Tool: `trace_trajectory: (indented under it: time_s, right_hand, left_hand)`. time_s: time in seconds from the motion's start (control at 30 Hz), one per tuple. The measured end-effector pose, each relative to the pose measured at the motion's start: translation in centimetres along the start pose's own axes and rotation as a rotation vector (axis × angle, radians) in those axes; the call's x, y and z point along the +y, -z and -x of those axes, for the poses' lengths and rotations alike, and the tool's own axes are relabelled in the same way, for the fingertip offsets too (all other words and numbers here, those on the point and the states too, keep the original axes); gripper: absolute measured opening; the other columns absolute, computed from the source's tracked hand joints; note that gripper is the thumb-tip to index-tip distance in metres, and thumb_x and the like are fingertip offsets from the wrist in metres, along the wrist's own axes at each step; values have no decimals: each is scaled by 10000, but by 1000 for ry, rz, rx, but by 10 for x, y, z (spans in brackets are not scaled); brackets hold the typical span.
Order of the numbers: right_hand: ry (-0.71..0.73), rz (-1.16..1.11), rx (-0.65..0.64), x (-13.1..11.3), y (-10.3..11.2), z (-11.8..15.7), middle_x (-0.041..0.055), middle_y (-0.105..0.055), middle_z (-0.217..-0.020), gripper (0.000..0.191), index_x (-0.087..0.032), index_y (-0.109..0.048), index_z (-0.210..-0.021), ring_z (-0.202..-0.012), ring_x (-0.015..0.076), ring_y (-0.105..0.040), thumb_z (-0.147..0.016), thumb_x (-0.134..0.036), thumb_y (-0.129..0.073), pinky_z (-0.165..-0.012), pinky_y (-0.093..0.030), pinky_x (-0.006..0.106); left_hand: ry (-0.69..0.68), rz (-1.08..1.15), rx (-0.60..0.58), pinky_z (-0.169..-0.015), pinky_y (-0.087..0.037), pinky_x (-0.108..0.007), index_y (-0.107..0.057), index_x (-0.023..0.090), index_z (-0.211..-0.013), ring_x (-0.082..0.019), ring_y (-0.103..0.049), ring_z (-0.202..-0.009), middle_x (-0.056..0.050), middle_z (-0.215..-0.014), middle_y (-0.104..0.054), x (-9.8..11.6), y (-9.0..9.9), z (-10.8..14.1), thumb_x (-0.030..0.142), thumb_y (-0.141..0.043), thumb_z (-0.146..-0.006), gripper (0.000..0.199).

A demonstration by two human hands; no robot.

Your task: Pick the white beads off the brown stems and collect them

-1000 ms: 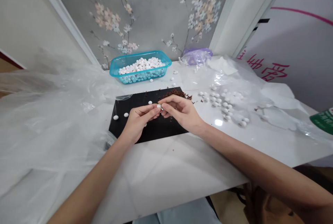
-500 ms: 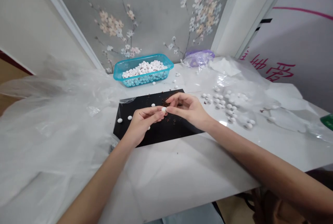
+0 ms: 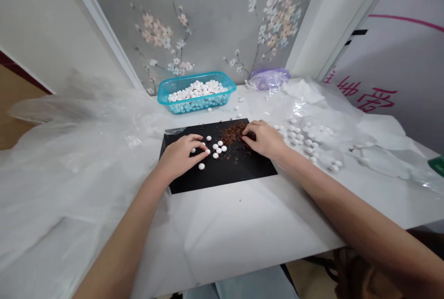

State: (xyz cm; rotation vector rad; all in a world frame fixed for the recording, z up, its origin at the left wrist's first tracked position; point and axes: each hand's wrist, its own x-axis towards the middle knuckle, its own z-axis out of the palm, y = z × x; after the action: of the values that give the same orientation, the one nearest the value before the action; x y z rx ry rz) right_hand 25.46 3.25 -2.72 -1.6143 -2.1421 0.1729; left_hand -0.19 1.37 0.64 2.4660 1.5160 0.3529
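Observation:
My left hand [image 3: 182,154] is low over the left part of a black board [image 3: 222,174]. Its thumb and index finger pinch a small white ball [image 3: 207,152] at their tips. Several loose white balls [image 3: 218,151] lie on the board just right of those fingers, and another white ball [image 3: 201,166] sits below the thumb. My right hand [image 3: 262,138] is at the right end of a heap of small brown pieces [image 3: 232,134]. Its fingers are curled down to the heap with the thumb close by; what is between the tips is too small to make out.
Behind the board stands a blue see-through basket [image 3: 163,100] of white balls. More white balls [image 3: 294,136] are spread on the white table [image 3: 222,229] at right, beside clear plastic [image 3: 347,127]. Plastic sheeting [image 3: 69,160] covers the left side. A purple item [image 3: 268,77] lies at the back.
My hands, together at a white ball before, are now apart. The left has moved down to the balls on the board, the right to the brown heap. The view has shifted slightly.

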Motion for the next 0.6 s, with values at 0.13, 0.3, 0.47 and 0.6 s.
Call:
trace_trajectory:
  time_s: [0.13, 0.3, 0.47, 0.6]
  right_hand:
    - [14, 16, 2, -3, 1, 1, 41, -654, -940, 116, -200, -645, -809, -931, 219, -546, -809, -201, -529, -720, -442, 321]
    - [2, 3, 38, -5, 0, 1, 49, -663, -846, 170, -215, -648, -853, -908, 223, -559, -843, -217, -478, -651, -419, 303]
    - [-68, -38, 75, -8, 0, 3, 63, -623, -773, 190, -206, -633, -920, -723, 194, -580, -843, -252, -467, -630, -412, 303]
    - [-55, -152, 105, -8, 0, 2, 47, -632, -794, 146, -199, -618, -883, -671, 167, -567, -793, -226, -506, -641, -428, 296]
  left_hand:
    - [-55, -62, -28, -905, -406, -374, -680, 249, -901, -223, -548, -1060, -29, -1235, -570, 0, -2, -1, 432, -449, -834, 302]
    - [-55, -79, 3, -883, -393, -357, -684, 222, -897, -228, -569, -1003, -51, -1139, -623, 6, 9, 0, 439, -469, -816, 316]
    - [53, 0, -173, -535, -375, -249, -673, 253, -714, -170, -574, -644, -9, -746, -653, 11, 24, 5, 514, -591, -692, 274]
    - [55, 109, -288, -460, -343, -219, -680, 243, -719, -141, -544, -547, 1, -648, -622, 8, 25, 7, 433, -651, -638, 209]
